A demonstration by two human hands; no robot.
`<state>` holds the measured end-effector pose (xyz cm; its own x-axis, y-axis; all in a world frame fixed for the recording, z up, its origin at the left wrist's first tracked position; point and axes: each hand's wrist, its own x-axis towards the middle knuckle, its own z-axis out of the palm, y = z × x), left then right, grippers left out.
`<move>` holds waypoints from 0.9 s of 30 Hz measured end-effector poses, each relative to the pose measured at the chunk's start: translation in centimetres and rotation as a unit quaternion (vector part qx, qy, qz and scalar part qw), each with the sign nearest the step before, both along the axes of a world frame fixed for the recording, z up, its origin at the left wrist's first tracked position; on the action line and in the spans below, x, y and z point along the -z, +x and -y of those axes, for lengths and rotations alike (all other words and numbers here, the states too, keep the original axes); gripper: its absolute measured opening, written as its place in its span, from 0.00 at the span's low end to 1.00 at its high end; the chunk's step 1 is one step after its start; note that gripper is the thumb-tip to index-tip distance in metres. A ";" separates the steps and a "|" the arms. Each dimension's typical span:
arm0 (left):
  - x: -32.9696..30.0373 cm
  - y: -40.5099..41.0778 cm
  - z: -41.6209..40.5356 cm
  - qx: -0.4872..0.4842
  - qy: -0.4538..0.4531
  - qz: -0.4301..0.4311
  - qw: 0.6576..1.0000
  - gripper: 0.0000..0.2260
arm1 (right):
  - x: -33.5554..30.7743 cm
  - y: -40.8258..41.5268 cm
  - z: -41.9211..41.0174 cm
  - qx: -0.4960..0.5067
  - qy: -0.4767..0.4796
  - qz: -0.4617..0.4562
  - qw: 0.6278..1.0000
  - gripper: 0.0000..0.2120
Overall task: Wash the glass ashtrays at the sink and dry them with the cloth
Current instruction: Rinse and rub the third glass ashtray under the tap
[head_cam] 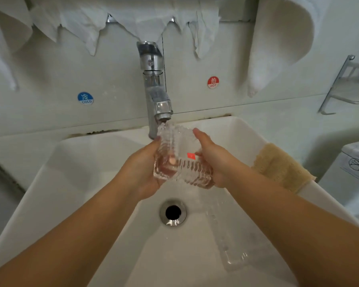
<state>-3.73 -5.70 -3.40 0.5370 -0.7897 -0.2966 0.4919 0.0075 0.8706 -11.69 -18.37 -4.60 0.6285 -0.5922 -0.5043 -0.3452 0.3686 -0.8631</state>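
White sink (75,183), drain (173,212) at centre, tap (153,88) against the back wall. Tan cloth (282,166) on right rim. Left hand (142,170) and right hand (214,162) both grip the ashtray (180,154) under the spout, over open basin.

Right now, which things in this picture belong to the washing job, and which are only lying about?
Belonging to the job:
- glass ashtray, held under the tap by the left hand and right hand
- tap
- sink
- tan cloth on the sink's right rim

Only lying about:
- white towels hanging on the wall
- metal shelf
- hot sticker and cold sticker
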 end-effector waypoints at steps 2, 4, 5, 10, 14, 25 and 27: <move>0.0 0.3 -0.3 0.028 -0.074 -0.070 0.994 0.17 | 0.1 0.0 0.2 -0.020 0.077 0.023 0.997 0.32; 0.2 0.7 -0.4 0.051 -0.106 -0.095 0.988 0.19 | 0.4 -0.1 0.3 -0.029 0.100 0.033 0.994 0.32; 0.2 0.7 -0.5 0.059 -0.113 -0.094 0.987 0.20 | 0.5 -0.1 0.4 -0.028 0.099 0.034 0.994 0.33; 0.7 1.7 -0.5 0.008 -0.043 -0.040 0.998 0.28 | 0.4 0.2 -0.2 -0.038 0.032 0.007 0.999 0.32; 0.9 1.9 -0.4 -0.051 0.038 -0.008 0.998 0.32 | -0.2 0.1 -1.0 -0.046 -0.034 0.004 0.998 0.27; 2.2 1.3 -0.3 -0.034 0.177 0.021 0.983 0.33 | 0.1 0.5 -1.7 -0.015 -0.275 0.037 0.961 0.30; 2.6 2.0 -0.5 -0.034 0.176 -0.028 0.983 0.37 | -0.2 0.1 -2.0 -0.013 -0.321 0.055 0.945 0.24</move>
